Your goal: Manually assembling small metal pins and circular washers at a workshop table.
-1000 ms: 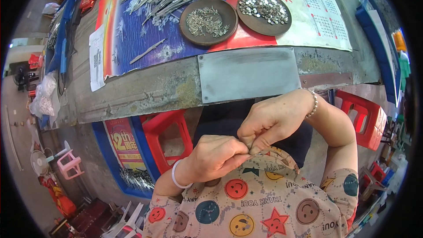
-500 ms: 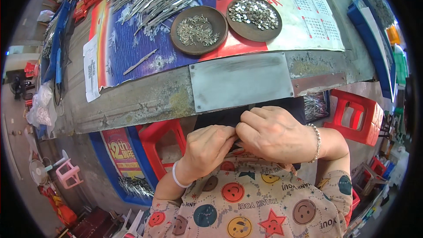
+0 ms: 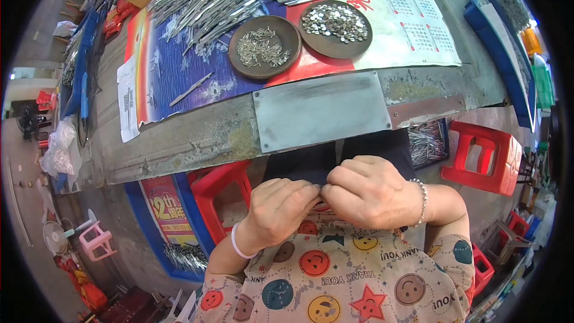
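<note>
Both L hand [image 3: 280, 210] (white wristband [image 3: 235, 240]) & R hand [image 3: 372, 194] (silver bracelet [image 3: 425, 200]) are curled, close together; from my end I can't tell if they're gripping anything. Grey rectangular metal plate [image 3: 323, 110] is just beyond; 2 round brown dishes [image 3: 257, 72] w/ small silver metal parts [image 3: 263, 49] farther back.

We classify this place as a workshop: a worn bench [image 3: 197, 151] carries heaped metal strips [image 3: 221, 3] and dishes [image 3: 335, 51] of pins [image 3: 260, 48] and discs [image 3: 335, 21]; around it, we note blue trays [image 3: 192, 204] and stools [image 3: 509, 161].
</note>
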The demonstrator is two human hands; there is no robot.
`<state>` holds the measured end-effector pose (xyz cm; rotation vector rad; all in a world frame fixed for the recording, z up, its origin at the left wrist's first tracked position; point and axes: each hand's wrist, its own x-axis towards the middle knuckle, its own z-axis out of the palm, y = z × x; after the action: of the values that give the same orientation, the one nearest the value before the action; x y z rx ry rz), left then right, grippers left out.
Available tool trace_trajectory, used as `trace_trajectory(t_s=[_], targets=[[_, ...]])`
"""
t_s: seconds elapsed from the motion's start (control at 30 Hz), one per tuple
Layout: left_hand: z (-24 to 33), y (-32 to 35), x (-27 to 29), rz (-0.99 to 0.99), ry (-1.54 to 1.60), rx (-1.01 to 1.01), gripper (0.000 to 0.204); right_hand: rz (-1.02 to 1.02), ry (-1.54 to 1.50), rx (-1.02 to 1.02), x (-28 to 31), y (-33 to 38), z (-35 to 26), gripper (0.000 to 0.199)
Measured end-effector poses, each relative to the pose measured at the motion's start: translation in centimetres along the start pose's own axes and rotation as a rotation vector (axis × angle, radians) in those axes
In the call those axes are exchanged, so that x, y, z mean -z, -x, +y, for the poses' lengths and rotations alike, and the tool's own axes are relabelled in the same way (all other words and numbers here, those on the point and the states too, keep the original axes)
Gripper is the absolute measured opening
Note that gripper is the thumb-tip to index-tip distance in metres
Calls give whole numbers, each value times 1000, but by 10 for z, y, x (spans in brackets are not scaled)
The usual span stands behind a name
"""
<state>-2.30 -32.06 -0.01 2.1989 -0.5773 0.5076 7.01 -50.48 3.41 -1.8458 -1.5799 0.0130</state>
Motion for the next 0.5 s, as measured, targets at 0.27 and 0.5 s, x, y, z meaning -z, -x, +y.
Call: trace_trajectory(t_s=[0.27, 0.5], targets=[[9, -8, 0, -105, -204, -80, 24, -184, -679, -423, 9, 5, 23, 11], [2, -14, -3, -40, -8, -20, 28, 34, 140, -96, 2, 12, -5, 22]])
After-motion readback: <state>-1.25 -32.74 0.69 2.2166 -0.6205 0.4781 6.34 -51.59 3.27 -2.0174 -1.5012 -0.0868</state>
